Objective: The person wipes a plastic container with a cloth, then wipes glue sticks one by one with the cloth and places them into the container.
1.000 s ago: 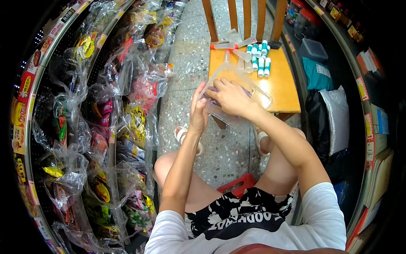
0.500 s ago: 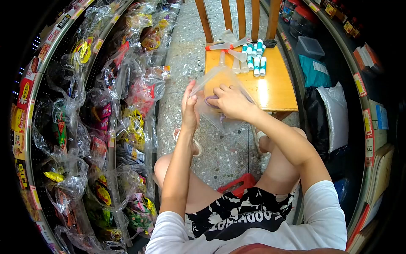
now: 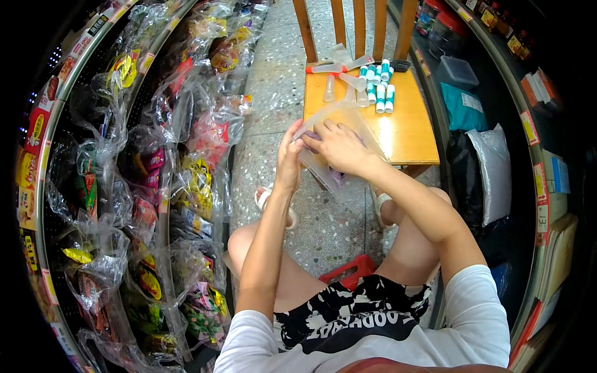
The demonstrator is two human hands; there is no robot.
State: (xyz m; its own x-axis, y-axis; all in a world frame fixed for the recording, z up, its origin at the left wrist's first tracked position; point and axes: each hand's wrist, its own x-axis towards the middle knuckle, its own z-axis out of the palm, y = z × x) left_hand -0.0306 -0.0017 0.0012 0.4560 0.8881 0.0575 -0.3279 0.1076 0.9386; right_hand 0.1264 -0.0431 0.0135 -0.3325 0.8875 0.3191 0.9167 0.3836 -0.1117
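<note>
A translucent plastic box is held tilted over the floor in front of the wooden chair. My left hand grips its left rim, thumb and fingers on the wall. Inside the box, my right hand is bent over a purple cloth-like piece, pressing it against the box wall. The piece is partly hidden by the hand and seen through the cloudy plastic. On the chair seat beyond lie several white and teal glue sticks and clear bottles with red tips.
Left, shelves hold clear bags of brightly wrapped snacks. The right shelf bears a clear tub, a teal packet and a silver-white bag. A dark brush lies at the seat's back. Beneath me is a red plastic stool.
The box and both hands have shifted slightly to the right. My right hand has moved with the purple piece within the box, and the piece now shows lower through the wall.
</note>
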